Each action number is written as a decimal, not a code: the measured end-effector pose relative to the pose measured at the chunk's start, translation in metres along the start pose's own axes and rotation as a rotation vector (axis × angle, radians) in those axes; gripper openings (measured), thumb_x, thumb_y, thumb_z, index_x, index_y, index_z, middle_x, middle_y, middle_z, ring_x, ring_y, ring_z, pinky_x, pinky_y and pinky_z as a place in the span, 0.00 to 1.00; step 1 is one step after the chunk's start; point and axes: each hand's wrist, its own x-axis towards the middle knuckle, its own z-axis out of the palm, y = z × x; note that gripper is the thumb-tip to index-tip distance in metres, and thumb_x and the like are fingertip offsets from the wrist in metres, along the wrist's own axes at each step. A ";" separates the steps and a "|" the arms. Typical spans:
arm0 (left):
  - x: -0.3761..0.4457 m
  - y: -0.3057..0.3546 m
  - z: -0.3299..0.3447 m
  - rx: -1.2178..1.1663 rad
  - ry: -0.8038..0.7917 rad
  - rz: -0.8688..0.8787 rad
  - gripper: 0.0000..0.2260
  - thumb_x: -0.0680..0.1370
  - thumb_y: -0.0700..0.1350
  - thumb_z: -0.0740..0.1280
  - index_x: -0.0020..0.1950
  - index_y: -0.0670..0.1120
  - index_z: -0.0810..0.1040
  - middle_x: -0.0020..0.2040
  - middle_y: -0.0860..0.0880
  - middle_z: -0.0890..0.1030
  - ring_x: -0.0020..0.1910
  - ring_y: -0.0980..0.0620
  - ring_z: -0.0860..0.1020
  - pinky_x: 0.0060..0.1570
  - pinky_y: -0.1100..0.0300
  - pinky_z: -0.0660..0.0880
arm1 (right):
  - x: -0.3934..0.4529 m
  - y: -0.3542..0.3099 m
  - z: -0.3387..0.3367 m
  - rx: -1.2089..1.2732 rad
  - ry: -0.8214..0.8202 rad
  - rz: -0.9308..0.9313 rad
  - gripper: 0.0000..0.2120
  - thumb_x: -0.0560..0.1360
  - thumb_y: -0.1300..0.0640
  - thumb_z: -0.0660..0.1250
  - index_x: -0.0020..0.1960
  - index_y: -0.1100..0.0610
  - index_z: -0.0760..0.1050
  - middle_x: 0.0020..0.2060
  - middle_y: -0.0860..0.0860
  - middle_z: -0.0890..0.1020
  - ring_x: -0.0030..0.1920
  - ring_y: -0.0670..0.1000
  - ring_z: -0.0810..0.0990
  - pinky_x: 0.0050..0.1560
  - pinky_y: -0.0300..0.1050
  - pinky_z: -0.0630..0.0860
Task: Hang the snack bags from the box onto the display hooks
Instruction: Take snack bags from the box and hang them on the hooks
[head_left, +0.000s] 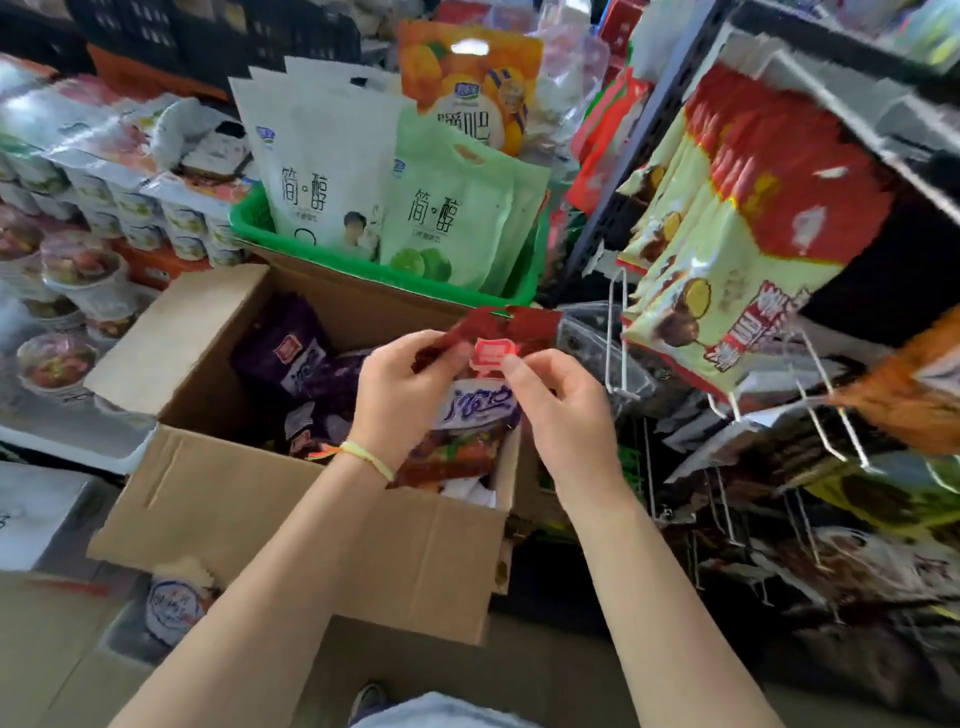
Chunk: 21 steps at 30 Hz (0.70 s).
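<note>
Holding one snack bag (475, 395) up over the open cardboard box (291, 519), both hands are on it right now. The left hand (400, 400) has its fingers curled round the bag's left edge and thumb on the red top strip; the right hand (563, 410) pinches the upper right corner, thumb tip just beside the pink logo patch. Much of the bag is covered by those hands, so only the red header, the white-and-purple lettering in the middle and a reddish lower part show, and the print is too blurred to read. Its long axis runs top to bottom, header pointing up and away from the person, bottom end dipping towards the box. Whether the header has a hanging hole, I cannot tell.

Inside the box, more purple bags (291, 353) lie jumbled, partly in shadow. An empty wire display hook (621, 338) juts out just right of the held bag, apart from it. Above that, a row of red-and-green hanging packs (727, 249) fills another hook, smeared by motion blur. Behind the box, a green basket (395, 270) holds tall white and pale green pouches.
</note>
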 end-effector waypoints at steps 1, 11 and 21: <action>-0.002 0.014 0.004 -0.127 -0.014 -0.066 0.04 0.77 0.42 0.71 0.44 0.47 0.84 0.39 0.53 0.86 0.38 0.56 0.81 0.43 0.56 0.80 | -0.005 0.004 -0.014 -0.011 0.053 0.006 0.18 0.78 0.46 0.68 0.37 0.57 0.73 0.32 0.48 0.75 0.34 0.45 0.73 0.40 0.42 0.69; -0.051 0.068 0.132 -0.386 -0.299 -0.462 0.08 0.78 0.42 0.69 0.49 0.38 0.84 0.49 0.35 0.85 0.46 0.39 0.82 0.55 0.41 0.77 | -0.022 0.057 -0.150 0.624 0.079 0.405 0.12 0.74 0.54 0.72 0.57 0.55 0.80 0.48 0.52 0.87 0.49 0.53 0.86 0.48 0.48 0.82; -0.101 0.128 0.322 -0.451 -0.436 -0.457 0.08 0.76 0.43 0.72 0.52 0.40 0.83 0.50 0.38 0.86 0.49 0.38 0.84 0.54 0.44 0.80 | -0.027 0.090 -0.338 0.703 0.294 0.319 0.13 0.74 0.57 0.74 0.57 0.57 0.80 0.47 0.53 0.87 0.46 0.55 0.87 0.41 0.48 0.83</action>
